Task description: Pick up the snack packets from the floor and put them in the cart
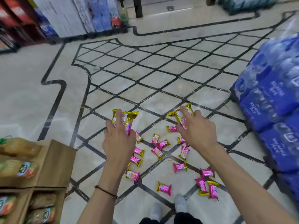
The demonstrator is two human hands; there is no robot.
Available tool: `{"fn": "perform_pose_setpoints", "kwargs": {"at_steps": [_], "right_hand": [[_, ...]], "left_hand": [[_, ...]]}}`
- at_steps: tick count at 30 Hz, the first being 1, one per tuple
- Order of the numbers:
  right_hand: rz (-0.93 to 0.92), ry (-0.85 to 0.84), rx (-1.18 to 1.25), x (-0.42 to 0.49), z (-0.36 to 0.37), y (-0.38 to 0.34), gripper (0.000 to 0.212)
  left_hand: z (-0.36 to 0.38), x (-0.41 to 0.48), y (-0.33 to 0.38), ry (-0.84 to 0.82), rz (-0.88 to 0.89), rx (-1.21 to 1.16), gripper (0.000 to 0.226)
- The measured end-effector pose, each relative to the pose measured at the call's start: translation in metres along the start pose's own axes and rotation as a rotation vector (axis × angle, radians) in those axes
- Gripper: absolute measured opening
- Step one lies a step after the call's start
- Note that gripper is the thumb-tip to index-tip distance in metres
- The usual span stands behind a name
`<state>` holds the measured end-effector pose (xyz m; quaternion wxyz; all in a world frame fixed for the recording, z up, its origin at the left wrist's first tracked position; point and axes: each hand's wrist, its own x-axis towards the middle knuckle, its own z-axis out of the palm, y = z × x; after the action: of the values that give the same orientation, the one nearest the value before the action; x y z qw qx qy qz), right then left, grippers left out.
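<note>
Several pink and gold snack packets [163,188] lie scattered on the marble floor [145,75] below my arms. My left hand [119,139] grips packets [127,118] held above the floor, with fingers curled round them. My right hand [196,130] grips another gold and pink packet [176,116] the same way. Both hands are raised over the pile at about the same height. No cart is in view.
Cardboard boxes of juice bottles [21,168] stand at the lower left. A stack of blue shrink-wrapped water packs [271,101] fills the right side. Shelves with goods [68,18] run along the far left. My shoes [168,207] are at the bottom.
</note>
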<state>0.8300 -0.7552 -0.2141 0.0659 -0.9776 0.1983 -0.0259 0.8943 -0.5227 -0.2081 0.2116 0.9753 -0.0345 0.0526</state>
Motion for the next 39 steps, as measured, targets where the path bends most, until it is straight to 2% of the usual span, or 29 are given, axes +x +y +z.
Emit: {"fn": "perform_pose_setpoints", "kwargs": {"at_steps": [8,19,29,33,39], "right_hand": [[0.202,0.106,-0.035,-0.035,-0.049,0.008,0.058],[0.728,0.222,-0.111,-0.181,-0.089,0.041,0.056],[1.232,0.324,-0.149,-0.39,-0.107,0.095,0.057],[1.415,0.349,-0.172,-0.487,-0.11,0.108,0.064],[1.655,0.386,-0.157,-0.658,-0.114,0.112,0.06]], "left_hand": [[-0.013,0.002,0.046,-0.087,0.251,-0.095,0.075],[-0.018,-0.053,0.113,-0.271,0.697,-0.173,0.07],[-0.009,-0.229,0.196,-0.482,1.128,-0.229,0.075],[-0.01,-0.323,0.212,-0.561,1.283,-0.252,0.073],[-0.026,-0.492,0.218,-0.664,1.531,-0.26,0.072]]}}
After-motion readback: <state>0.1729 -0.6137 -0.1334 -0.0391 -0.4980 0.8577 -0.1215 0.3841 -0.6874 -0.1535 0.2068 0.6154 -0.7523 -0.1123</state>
